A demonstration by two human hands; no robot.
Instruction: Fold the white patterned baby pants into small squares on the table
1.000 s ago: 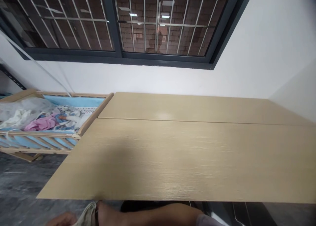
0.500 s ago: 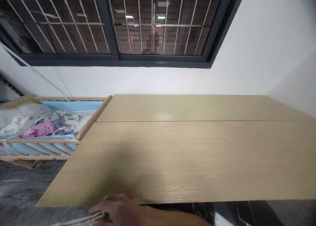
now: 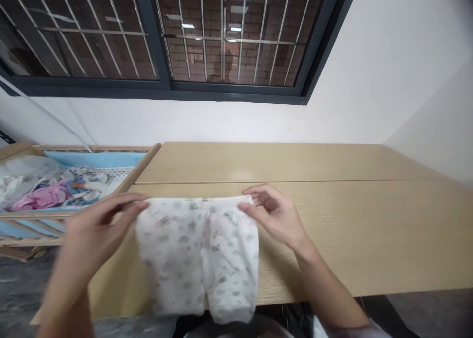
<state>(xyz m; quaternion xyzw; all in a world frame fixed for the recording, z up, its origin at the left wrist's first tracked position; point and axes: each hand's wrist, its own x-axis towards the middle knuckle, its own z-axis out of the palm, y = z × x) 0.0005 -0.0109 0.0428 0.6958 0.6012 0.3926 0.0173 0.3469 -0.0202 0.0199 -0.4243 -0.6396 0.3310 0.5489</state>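
Note:
A small pair of white baby pants (image 3: 177, 249) with a scattered green and pinkish print hangs between my two hands above the near left part of the wooden table (image 3: 351, 224). My left hand (image 3: 99, 224) pinches the waistband's left corner between thumb and fingers. At the other end of the waistband, my right hand (image 3: 273, 215) grips the right corner the same way. The waistband is stretched nearly straight, and the two legs fall toward the table's front edge. The fabric is slightly blurred.
Left of the table stands a wooden crib (image 3: 144, 168) with blue lining, holding a pink cloth (image 3: 44, 196), other crumpled clothes and a clear plastic bag (image 3: 29, 170). A dark-framed barred window (image 3: 236, 94) is set in the white wall behind.
Earlier only one hand showed at the table's front edge, on a bit of cloth. Now both hands are raised over the table with the pants spread between them.

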